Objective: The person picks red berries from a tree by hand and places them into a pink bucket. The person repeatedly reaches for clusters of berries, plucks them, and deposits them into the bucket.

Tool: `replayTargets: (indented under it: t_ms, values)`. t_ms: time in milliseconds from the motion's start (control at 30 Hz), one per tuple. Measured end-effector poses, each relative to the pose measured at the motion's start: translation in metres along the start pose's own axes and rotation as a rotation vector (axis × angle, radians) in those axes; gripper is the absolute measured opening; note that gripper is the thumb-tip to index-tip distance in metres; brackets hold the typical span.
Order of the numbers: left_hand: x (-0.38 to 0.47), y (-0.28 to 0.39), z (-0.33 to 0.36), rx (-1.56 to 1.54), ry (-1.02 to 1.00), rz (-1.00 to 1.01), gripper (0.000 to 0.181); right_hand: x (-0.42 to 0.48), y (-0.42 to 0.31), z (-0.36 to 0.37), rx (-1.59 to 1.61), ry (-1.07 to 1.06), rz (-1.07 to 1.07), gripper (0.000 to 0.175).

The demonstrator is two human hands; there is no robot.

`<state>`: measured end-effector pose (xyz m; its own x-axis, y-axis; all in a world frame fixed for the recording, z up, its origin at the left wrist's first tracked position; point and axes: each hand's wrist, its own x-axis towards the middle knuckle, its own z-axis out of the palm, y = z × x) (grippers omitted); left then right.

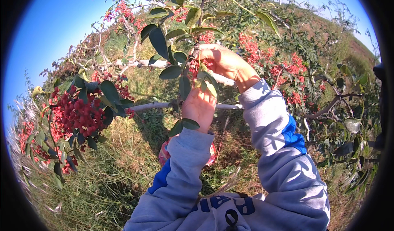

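Note:
A cluster of small red berries (194,68) hangs from a thin upright twig with green leaves, straight ahead of me. My left hand (200,108) is raised under this cluster, palm up, its fingertips partly hidden by leaves at the berries' lower end. From the right, my right hand (226,62) reaches to the twig above, thumb and fingers closed around the stem and the top of the cluster. Some red berries show beside its fingers. Exactly what the fingertips pinch is partly hidden by leaves.
A dense bunch of red berries (80,114) hangs at the left. More clusters (252,48) grow at the right. A pale branch (150,106) crosses behind my left hand, and another lies farther back. Below my left wrist, a red container (164,153) stands on the grass, partly hidden by my sleeve.

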<state>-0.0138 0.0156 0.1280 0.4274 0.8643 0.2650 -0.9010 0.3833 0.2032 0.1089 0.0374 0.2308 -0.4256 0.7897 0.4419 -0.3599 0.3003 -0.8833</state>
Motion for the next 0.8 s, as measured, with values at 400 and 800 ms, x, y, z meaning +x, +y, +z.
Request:
replayTargets:
  t_ms: [400,800]
  values:
    - [0.006,0.0,0.002,-0.003,0.056,0.046,0.023,-0.002,0.019,0.019,-0.639,0.287,-0.379,0.015]
    - [0.004,-0.016,0.003,0.087,0.095,0.094,0.031,-0.025,0.047,0.002,0.09,0.46,-0.353,0.012]
